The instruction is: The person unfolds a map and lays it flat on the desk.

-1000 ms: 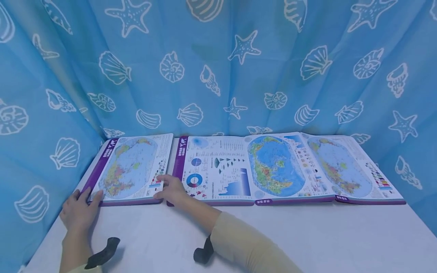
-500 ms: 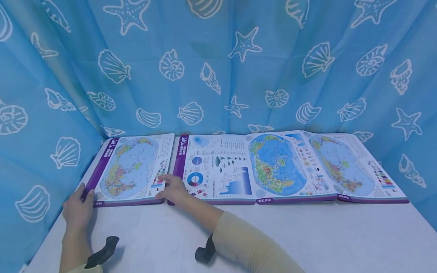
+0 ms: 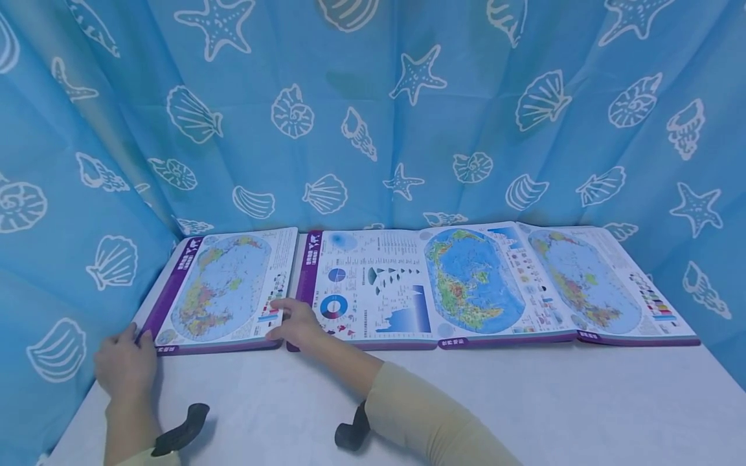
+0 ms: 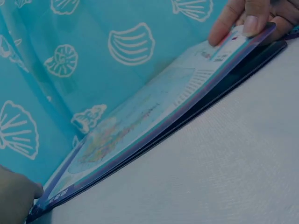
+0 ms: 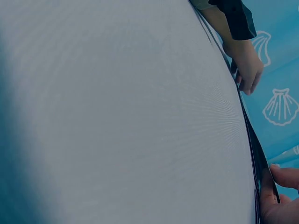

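Underneath, dark gap below map board [image 4: 154,112]

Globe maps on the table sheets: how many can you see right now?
3. One on the left sheet between both hands, one mid-way along the long sheet, one at its right end. Lower layers may hide more.

Both hands are bare. The right arm wears a long beige sleeve [image 3: 425,421]. A black strap-like mount sits at each wrist: left one [image 3: 180,430], right one [image 3: 350,430].
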A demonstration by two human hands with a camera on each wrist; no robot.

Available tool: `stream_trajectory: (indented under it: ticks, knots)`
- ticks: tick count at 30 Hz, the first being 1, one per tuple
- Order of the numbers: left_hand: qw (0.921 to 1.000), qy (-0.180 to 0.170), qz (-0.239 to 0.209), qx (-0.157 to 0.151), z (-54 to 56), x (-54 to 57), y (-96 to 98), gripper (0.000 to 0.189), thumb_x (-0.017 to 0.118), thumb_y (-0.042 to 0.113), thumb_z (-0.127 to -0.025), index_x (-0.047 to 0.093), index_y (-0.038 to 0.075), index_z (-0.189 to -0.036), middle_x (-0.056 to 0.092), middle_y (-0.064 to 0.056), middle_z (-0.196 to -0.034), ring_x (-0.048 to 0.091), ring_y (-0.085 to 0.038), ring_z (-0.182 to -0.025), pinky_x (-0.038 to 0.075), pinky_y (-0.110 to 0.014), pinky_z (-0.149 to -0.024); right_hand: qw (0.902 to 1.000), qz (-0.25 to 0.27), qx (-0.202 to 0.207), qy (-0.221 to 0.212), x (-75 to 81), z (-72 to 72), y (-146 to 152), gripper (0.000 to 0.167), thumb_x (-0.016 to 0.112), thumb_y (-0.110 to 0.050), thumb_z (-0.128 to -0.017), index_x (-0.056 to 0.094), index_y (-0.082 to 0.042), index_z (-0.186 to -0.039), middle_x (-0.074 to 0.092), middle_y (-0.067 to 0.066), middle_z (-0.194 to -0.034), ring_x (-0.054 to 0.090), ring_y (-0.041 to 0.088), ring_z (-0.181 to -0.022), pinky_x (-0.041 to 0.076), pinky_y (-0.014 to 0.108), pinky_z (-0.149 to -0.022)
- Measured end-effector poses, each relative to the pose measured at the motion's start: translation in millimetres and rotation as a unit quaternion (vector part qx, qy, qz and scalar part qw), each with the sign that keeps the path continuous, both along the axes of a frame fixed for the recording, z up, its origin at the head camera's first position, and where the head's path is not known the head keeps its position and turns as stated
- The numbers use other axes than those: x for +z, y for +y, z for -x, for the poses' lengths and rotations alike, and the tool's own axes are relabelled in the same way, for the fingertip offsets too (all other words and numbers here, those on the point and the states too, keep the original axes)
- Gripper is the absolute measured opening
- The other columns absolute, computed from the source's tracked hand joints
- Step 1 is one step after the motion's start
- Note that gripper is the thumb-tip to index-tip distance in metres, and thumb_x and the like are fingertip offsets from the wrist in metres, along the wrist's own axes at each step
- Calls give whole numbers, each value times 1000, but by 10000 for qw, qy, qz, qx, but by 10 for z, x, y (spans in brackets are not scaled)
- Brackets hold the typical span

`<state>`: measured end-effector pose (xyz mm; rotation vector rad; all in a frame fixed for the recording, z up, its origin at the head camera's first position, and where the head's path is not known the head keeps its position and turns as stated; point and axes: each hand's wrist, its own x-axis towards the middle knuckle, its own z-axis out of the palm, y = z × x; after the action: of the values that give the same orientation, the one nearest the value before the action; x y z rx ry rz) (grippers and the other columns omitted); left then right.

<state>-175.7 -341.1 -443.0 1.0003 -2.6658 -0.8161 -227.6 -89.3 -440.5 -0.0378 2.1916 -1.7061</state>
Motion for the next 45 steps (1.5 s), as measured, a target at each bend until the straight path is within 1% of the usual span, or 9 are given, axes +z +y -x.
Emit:
stream_trajectory:
  ticks: [4, 11, 15, 25, 33, 35, 39, 41, 45]
  knots:
    - [10000, -70, 63, 5, 12, 0, -2, 53, 33, 22, -101, 21, -4, -146, 24, -40, -138, 24, -55, -126, 22, -66, -104, 10000, 12, -19, -29, 2, -10, 6, 56, 77, -1, -72, 63, -20, -122, 56, 7, -133, 47, 27, -127, 42, 39, -103]
    - [9956, 224, -874, 256, 3, 15, -59, 53, 34, 26, -102, 25, 0, -147, 32, -34, -141, 30, -50, -129, 29, -61, -107, 9999, 115, -11, -20, -8, -23, 7, 56, 77, 1, -72, 63, -19, -123, 57, 8, -132, 49, 26, -125, 42, 38, -103]
    - [9933, 340, -1075, 254, 17, 13, -83, 52, 38, 27, -102, 29, 2, -146, 32, -31, -144, 31, -48, -131, 31, -60, -106, 9998, 187, 5, -17, -22, -4, 19, 57, 77, 1, -72, 62, -18, -124, 58, 8, -131, 51, 26, -122, 43, 37, -102]
    - [9822, 752, -1710, 216, 23, 33, -104, 52, 40, 28, -101, 29, 9, -148, 21, -23, -153, 19, -41, -141, 24, -55, -112, 9995, 318, 29, -43, -22, 14, 39, 56, 76, 2, -73, 63, -18, -124, 58, 7, -130, 52, 25, -121, 44, 37, -100]
    - [9582, 835, -2721, 287, -24, 55, -170, 61, 50, 48, -93, 40, 15, -144, 18, -9, -158, 11, -28, -146, 16, -44, -117, 9975, 659, 21, -248, -2, -8, 24, 58, 75, 7, -70, 64, -17, -122, 63, 8, -124, 60, 23, -111, 50, 32, -92]
    - [9463, 791, -3122, 282, -32, 47, -206, 61, 55, 47, -91, 40, 19, -144, 17, -7, -158, 21, -25, -144, 23, -37, -115, 9978, 603, 18, -281, -6, -2, 41, 58, 75, 7, -70, 65, -18, -121, 63, 7, -125, 59, 23, -113, 49, 33, -93]
    - [8959, 998, -4329, 21, -71, 36, -308, 57, 69, 36, -85, 46, 31, -137, 24, -3, -153, 52, -10, -110, 49, -19, -90, 9984, 508, 56, -235, -2, 21, 88, 59, 75, 6, -69, 64, -19, -122, 59, 8, -131, 50, 26, -124, 44, 36, -101]
    - [8635, 1188, -4889, -351, -104, 29, -353, 52, 72, 28, -83, 51, 34, -131, 30, -2, -144, 53, -1, -92, 54, -16, -77, 9983, 547, 113, -158, 6, 36, 109, 61, 73, 6, -69, 63, -18, -123, 57, 8, -133, 49, 27, -125, 44, 36, -101]
    - [8311, 1190, -5301, -1183, -161, 12, -389, 35, 65, 20, -90, 60, 41, -117, 40, 10, -115, 59, 2, -84, 57, -24, -74, 9978, 647, 146, -82, 22, 58, 134, 63, 70, 8, -69, 61, -18, -126, 56, 9, -134, 57, 22, -110, 52, 32, -86]
